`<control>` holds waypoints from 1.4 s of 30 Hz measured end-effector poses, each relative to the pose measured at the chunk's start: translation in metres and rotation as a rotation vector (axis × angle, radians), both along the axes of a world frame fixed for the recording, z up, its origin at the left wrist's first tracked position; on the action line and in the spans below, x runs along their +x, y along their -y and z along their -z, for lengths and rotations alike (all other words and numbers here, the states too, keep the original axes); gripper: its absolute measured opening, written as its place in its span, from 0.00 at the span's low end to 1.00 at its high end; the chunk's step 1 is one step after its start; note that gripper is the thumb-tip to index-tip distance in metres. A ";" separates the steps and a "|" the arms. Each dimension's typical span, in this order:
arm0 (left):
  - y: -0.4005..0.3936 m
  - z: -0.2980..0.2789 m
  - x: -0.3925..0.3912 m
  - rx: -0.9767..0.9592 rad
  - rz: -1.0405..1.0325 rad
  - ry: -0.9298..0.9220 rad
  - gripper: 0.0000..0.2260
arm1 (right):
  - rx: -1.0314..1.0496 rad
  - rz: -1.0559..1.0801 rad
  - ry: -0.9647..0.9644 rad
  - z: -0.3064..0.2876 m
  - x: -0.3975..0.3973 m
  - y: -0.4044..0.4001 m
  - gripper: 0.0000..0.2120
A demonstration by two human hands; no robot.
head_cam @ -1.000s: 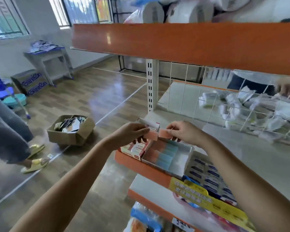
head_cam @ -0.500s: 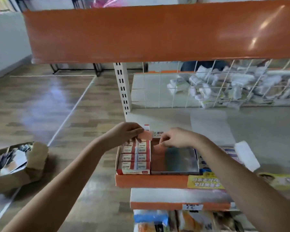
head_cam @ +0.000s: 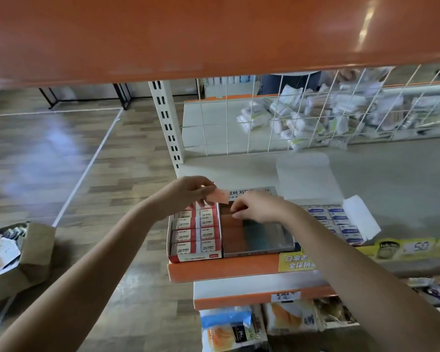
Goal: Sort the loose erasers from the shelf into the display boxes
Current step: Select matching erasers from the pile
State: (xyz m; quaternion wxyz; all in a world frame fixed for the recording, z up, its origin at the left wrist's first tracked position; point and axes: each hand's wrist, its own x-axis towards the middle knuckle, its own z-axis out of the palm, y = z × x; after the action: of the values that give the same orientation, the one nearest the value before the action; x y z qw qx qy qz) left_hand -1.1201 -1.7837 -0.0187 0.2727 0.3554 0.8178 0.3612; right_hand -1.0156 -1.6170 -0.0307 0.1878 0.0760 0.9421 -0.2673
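My left hand (head_cam: 188, 193) pinches a small pink eraser (head_cam: 218, 196) above the back edge of the display boxes. My right hand (head_cam: 257, 208) reaches down into the middle display box (head_cam: 258, 236), which holds orange and blue erasers; its curled fingertips touch the erasers at the box's back left, and I cannot tell whether they hold one. To the left stands a red and white box (head_cam: 194, 233) of 2B erasers. On the right lies an open box (head_cam: 337, 222) of blue-labelled erasers.
An orange upper shelf (head_cam: 214, 36) hangs low overhead. A white wire grid (head_cam: 302, 115) backs the grey shelf, with wrapped packets behind it. A cardboard box (head_cam: 15, 257) of packets sits on the wood floor at left. Bagged goods fill the lower shelf (head_cam: 254, 294).
The view swung from the shelf's left end to face it squarely. My right hand dropped from the pink eraser into the middle box; my left hand kept holding the eraser.
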 end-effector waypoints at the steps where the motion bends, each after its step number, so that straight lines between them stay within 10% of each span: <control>1: -0.002 0.001 -0.001 0.006 -0.009 -0.010 0.05 | -0.012 0.004 0.001 0.000 0.000 -0.001 0.14; 42: -0.034 0.016 0.022 -0.247 0.089 -0.621 0.09 | 0.094 0.040 -0.310 -0.005 0.005 -0.037 0.11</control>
State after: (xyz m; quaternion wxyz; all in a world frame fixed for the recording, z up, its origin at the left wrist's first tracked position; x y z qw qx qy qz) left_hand -1.0985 -1.7498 -0.0350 0.0669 0.4481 0.8832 0.1216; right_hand -1.0110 -1.5800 -0.0260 0.0309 0.0610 0.9696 -0.2350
